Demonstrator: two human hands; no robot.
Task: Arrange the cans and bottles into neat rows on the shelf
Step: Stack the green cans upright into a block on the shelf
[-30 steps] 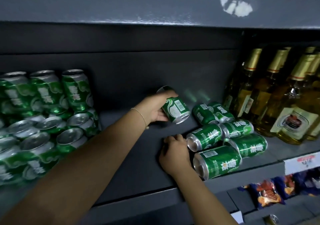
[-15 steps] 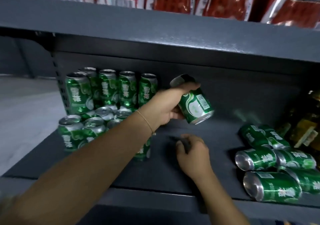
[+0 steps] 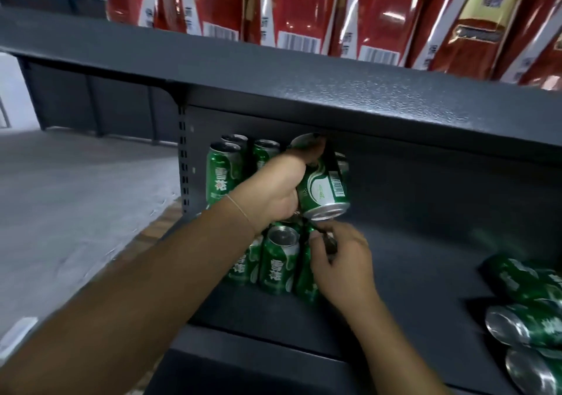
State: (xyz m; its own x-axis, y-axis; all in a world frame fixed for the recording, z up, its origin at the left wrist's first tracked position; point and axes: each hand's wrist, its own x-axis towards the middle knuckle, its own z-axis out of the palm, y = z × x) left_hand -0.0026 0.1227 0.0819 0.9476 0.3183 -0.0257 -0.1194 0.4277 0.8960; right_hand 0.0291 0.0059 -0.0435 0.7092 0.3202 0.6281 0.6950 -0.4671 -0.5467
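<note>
Two hands work at the left end of a dark grey metal shelf (image 3: 425,279) with a fine pebbled paint finish. The left hand (image 3: 273,194) grasps a glossy green aluminium beer can (image 3: 324,181), tilted with its silver concave base toward the camera and a barcode on its side, held in the air above the upright green cans (image 3: 278,260) — smooth cylinders with silver lids and white characters. The right hand (image 3: 340,260) curls its fingers on the top of the rightmost front can. More cans lie on their sides (image 3: 529,297) at the shelf's right edge. Shiny red foil packets (image 3: 304,8) stand on the shelf above. Compared with half a second ago, the held can has come left over the standing group, and the right hand has left the bare shelf floor for a can — the bottles are out of view.
</note>
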